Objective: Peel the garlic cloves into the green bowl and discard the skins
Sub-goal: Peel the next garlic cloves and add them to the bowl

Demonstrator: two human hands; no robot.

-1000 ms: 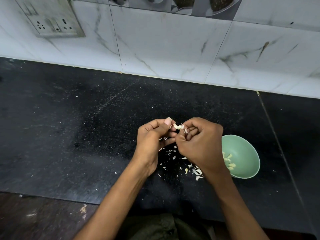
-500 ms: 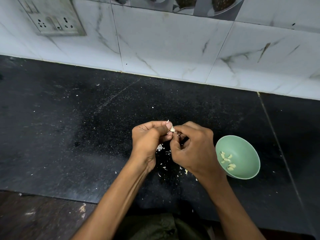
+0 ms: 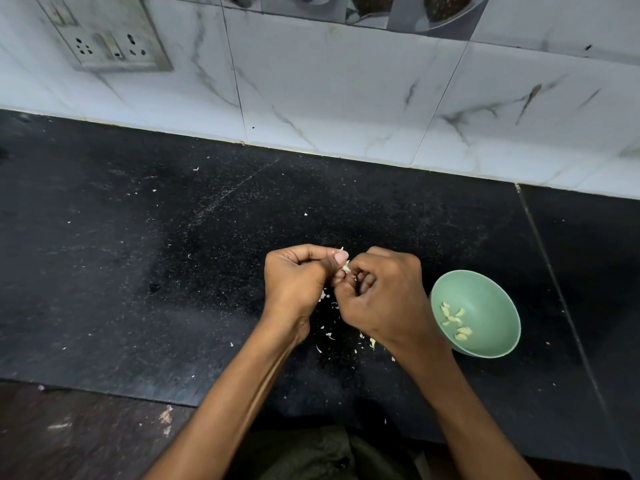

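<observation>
A: We see left hand (image 3: 296, 284) and right hand (image 3: 384, 299) both pinching one garlic clove (image 3: 345, 268) above the counter (image 3: 138, 271).
B: Green bowl (image 3: 491, 289) just right of them, well inside the front edge; open counter left.

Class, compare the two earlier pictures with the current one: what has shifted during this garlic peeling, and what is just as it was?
The left hand and right hand have closed tighter together around the garlic clove, so less of it shows than a second ago. The right hand no longer overlaps the green bowl. Both hands keep pinching the clove; the bowl, its peeled cloves and the skin scraps stay put.
</observation>
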